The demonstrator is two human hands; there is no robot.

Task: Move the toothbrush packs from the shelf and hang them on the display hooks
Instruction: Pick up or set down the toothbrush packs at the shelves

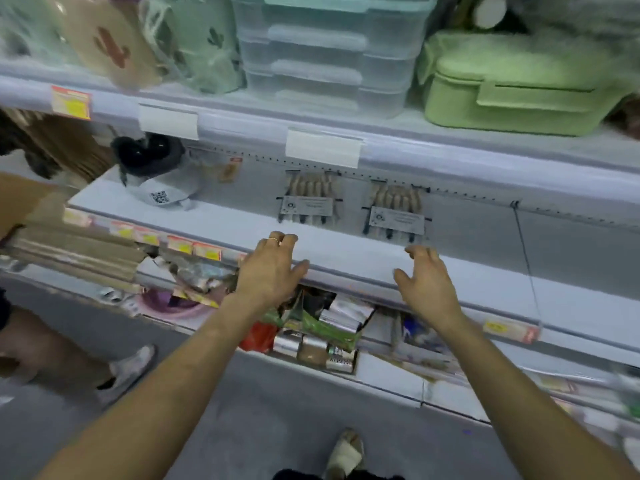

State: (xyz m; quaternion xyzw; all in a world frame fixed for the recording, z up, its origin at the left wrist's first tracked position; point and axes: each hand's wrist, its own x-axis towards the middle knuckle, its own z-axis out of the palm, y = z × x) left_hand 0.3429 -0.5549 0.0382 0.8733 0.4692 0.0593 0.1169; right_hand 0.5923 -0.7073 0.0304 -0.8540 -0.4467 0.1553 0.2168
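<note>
Two packs were seen at the shelf point(346, 252) back: left pack point(307, 199), right pack point(397, 212). Left hand point(268, 271) and right hand point(427, 287) were held in front, fingers spread, empty.

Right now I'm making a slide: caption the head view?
Open left hand and right hand reach over the white shelf edge toward two toothbrush packs at the back panel.

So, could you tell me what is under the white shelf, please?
Under the shelf lies a jumble of packets, green, red and silver, with a pink bowl to the left. The shelf itself, the left hand and the right hand cover whatever lies further back.
</note>
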